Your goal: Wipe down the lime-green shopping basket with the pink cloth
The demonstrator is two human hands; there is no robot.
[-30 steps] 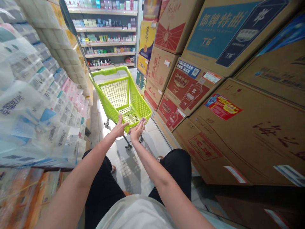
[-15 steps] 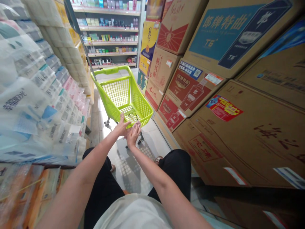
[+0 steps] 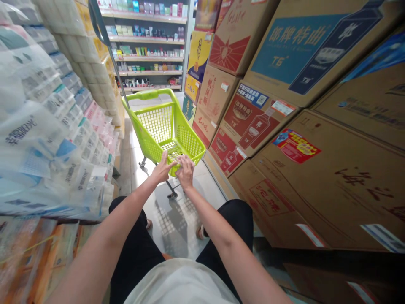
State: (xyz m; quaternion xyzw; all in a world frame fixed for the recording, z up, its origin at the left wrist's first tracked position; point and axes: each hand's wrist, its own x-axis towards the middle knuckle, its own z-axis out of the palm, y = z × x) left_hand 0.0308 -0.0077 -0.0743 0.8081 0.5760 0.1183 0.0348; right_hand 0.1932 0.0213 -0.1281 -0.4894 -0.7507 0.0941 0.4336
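Note:
A lime-green plastic shopping cart [image 3: 154,122] with lattice sides stands in front of me, its basket holding nothing I can see. At its near rim, my left hand [image 3: 162,169] grips the edge, thumb raised on the basket side. Just to its right is my right hand [image 3: 186,174], its fingers bent over the same rim. A small pale pinkish bit shows at those fingers, too small to name. The undersides of both hands are hidden.
Stacked cardboard cartons [image 3: 284,169] line the right side. Wrapped tissue packs [image 3: 53,139] are piled on the left. Behind the cart stand shelves [image 3: 148,57] of small boxes and bottles. A dark upright pole [image 3: 110,55] rises from the cart. Tiled floor [image 3: 177,223] lies between my feet.
My right hand has slid right and slightly up along the rim, parting from my left hand. The left hand has barely moved. One foot has shifted left, and the cart has moved slightly right.

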